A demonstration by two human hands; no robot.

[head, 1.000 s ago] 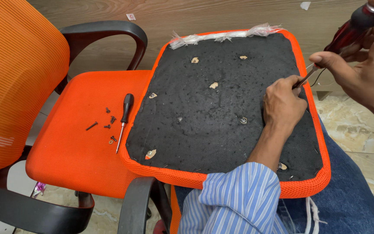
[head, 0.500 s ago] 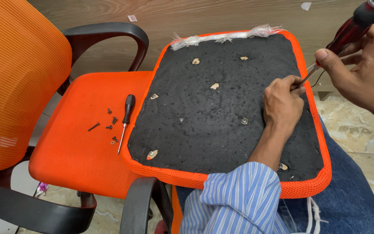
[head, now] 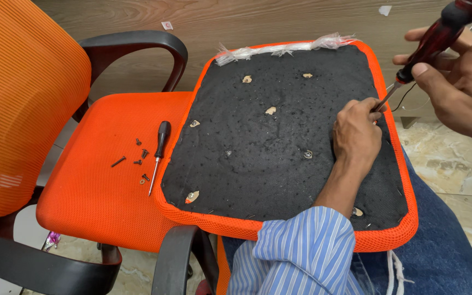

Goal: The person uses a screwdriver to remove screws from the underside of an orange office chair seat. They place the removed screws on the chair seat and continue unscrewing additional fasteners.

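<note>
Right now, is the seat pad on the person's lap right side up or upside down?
Upside down. The seat pad shows its black underside with bolt holes, and the orange mesh only wraps round its edges.

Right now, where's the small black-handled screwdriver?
In the head view, the black-handled screwdriver lies on the orange chair seat, left of the upturned seat cushion and just right of the loose screws.

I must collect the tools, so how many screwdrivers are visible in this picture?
2. A red-handled screwdriver is in the right hand. A small black-handled screwdriver lies on the orange chair seat.
</note>
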